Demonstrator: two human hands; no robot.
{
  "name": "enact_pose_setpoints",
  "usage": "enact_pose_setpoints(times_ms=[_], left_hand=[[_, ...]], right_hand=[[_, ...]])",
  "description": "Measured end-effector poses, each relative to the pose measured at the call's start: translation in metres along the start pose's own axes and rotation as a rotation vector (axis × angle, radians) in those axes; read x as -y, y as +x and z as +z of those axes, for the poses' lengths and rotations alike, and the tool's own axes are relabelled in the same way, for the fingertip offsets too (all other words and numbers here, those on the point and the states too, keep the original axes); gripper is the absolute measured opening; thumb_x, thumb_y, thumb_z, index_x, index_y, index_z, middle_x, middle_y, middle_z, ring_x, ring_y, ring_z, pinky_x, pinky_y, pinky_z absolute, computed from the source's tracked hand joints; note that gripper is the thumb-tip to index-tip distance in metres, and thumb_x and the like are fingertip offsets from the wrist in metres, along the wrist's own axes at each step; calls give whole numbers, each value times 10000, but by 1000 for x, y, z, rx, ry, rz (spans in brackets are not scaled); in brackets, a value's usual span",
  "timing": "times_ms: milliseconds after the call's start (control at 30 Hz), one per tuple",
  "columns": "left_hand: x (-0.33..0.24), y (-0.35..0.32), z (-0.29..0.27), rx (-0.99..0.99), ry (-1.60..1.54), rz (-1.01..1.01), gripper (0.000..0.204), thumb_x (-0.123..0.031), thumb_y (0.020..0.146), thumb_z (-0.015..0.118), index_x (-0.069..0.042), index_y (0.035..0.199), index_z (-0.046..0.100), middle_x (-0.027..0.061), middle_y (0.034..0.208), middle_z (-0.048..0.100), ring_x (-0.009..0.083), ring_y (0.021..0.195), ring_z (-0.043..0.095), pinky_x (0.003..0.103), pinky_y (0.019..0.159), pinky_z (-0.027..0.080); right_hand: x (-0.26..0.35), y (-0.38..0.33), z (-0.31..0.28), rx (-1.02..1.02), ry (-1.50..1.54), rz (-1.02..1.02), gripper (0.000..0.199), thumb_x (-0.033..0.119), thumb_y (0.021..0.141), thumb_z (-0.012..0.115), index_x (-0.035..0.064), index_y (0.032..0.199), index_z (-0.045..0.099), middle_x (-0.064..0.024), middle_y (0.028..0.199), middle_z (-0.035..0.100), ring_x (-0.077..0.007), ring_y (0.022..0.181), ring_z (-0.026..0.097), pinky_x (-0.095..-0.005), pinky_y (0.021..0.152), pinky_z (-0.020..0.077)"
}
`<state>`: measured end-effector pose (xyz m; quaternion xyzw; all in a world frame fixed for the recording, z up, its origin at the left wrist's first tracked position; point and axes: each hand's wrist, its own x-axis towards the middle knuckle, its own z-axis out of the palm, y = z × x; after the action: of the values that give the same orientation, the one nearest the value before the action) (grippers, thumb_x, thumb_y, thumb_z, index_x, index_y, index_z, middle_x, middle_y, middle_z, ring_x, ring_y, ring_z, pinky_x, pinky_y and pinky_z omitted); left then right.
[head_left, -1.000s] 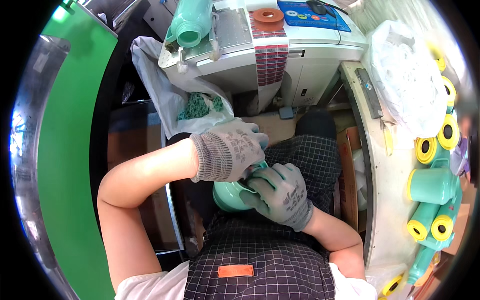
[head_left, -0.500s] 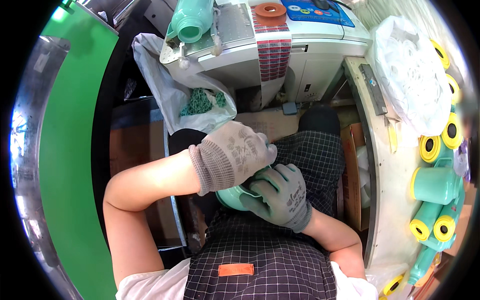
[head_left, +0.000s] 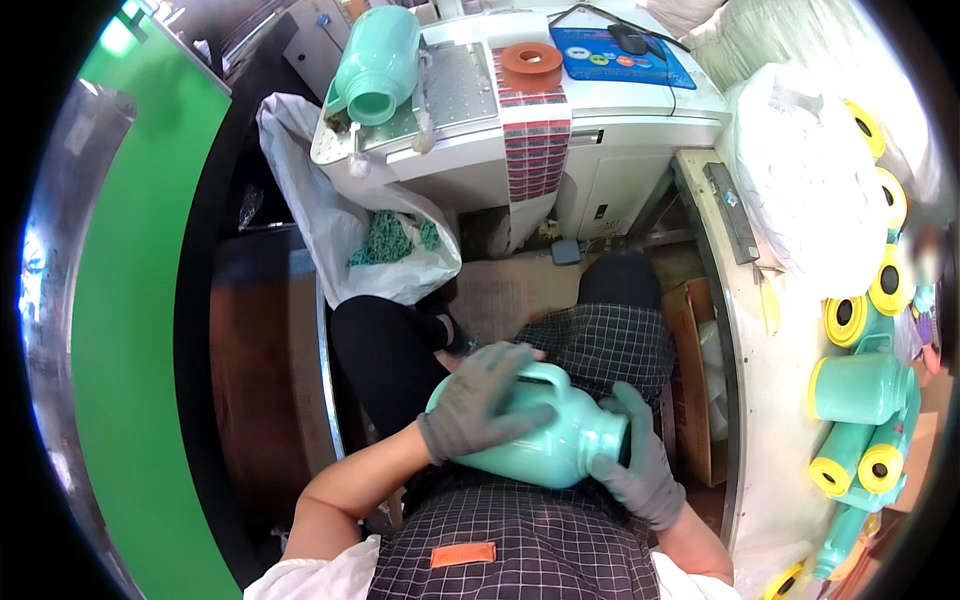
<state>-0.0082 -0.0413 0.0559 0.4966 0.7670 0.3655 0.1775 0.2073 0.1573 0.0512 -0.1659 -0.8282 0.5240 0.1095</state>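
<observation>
A mint-green jug [head_left: 545,440] with a loop handle lies on its side across my lap, its round mouth turned to the right. My left hand [head_left: 490,405], in a grey work glove, lies over the jug's body below the handle and grips it. At the neck, the gloved fingers and thumb of my right hand [head_left: 645,470] curve around the open rim. Another jug [head_left: 380,65] of the same green lies on the perforated metal plate [head_left: 458,90] of the white machine, mouth toward me.
A white bag [head_left: 320,230] holding green trimmings stands left of my knees. On the machine sits an orange tape roll [head_left: 531,66] beside a strip of labels [head_left: 533,160]. The bench [head_left: 770,400] at right carries a white plastic bag [head_left: 808,180] and several green jugs [head_left: 860,388] with yellow bases.
The jug has come into fuller view, its mouth now toward the right. My left hand has lowered onto its body, and my right hand has moved right to the neck.
</observation>
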Motion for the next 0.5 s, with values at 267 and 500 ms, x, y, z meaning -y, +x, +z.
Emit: enact_pose_setpoints(times_ms=[267,500], left_hand=[[55,138,-33,-537,-543,-128,467,-248,956,800,-3,1282,573,52,995,657,118,867,631,276,781,538],[262,253,-8,-504,-701,-381,614,-223,847,928,25,1279,568,100,1012,729,151,809,683,303,689,560]], right_hand=[[-34,-10,-50,-308,267,47,750,356,1010,585,-78,1588,386,-242,1512,522,-318,1361,534,-442,1151,432],[-70,17,-33,-644,-31,-81,855,331,1031,616,-60,1672,207,-255,1708,303,-386,1566,328,-508,1277,261]])
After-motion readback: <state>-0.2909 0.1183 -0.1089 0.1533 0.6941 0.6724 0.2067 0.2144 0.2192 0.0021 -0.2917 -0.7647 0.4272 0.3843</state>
